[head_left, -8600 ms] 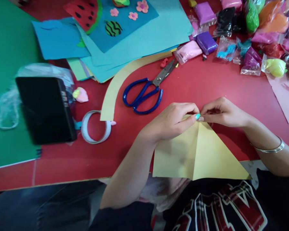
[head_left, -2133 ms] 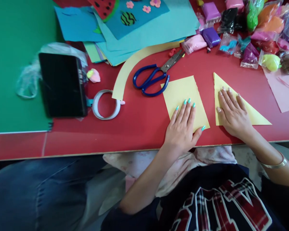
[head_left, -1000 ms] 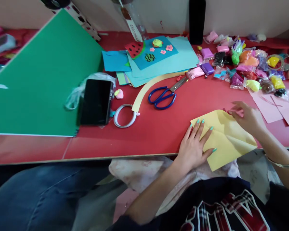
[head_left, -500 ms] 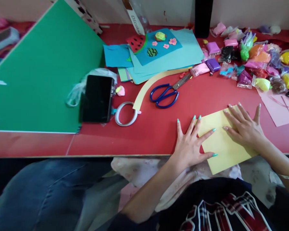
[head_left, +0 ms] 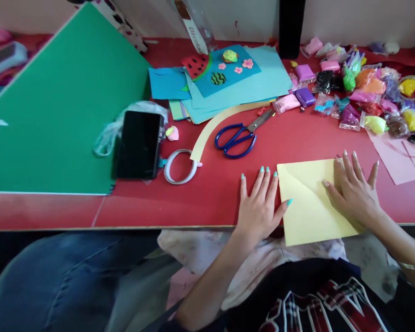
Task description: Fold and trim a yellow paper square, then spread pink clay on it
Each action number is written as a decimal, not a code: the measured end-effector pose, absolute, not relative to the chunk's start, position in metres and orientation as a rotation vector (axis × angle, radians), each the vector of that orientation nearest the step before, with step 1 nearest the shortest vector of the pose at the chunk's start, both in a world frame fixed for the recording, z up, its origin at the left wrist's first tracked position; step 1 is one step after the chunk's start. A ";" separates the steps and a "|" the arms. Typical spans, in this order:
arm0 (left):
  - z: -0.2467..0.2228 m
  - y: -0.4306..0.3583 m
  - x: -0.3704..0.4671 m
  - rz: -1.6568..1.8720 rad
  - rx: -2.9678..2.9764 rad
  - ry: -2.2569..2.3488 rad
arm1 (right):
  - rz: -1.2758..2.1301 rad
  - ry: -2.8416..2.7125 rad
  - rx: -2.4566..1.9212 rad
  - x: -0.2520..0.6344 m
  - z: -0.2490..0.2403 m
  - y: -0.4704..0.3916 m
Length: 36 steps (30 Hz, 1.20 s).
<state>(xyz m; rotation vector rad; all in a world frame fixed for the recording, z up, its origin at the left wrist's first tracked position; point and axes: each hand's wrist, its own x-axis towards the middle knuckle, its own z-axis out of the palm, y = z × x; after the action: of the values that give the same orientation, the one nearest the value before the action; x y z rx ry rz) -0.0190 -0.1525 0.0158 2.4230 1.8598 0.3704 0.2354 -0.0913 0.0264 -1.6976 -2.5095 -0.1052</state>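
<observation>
A pale yellow sheet of paper [head_left: 307, 203] lies at the table's front edge, its lower part reaching past the edge. My right hand [head_left: 356, 189] rests on the sheet's right side with its fingers spread. Just left of the sheet, my left hand [head_left: 259, 205] lies flat on the red table, fingers apart, its thumb tip at the paper's left edge. Scissors with blue handles [head_left: 235, 140] lie beyond my left hand, near a curved cream paper strip [head_left: 210, 129] and a roll of tape [head_left: 180, 167].
A black phone [head_left: 140, 145] and a big green board [head_left: 69, 110] are on the left. Blue sheets [head_left: 242, 87] with a watermelon shape [head_left: 196, 66] lie at the back. Many small clay packets [head_left: 376, 85] cover the back right, near pink paper [head_left: 394, 159].
The yellow sheet has turned so that its top edge is nearly level. My left hand has moved left off the sheet onto the table. My right hand still rests on the paper.
</observation>
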 end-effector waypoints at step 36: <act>0.059 -0.015 -0.098 -0.021 1.948 2.249 | 1.638 -1.445 -1.644 0.255 0.069 0.029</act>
<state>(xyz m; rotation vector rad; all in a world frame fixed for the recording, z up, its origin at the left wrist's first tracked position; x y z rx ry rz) -0.0979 -0.0148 0.0593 1.9480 2.2487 -0.0206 0.2549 0.0294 0.0688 -1.6440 -1.4449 1.6380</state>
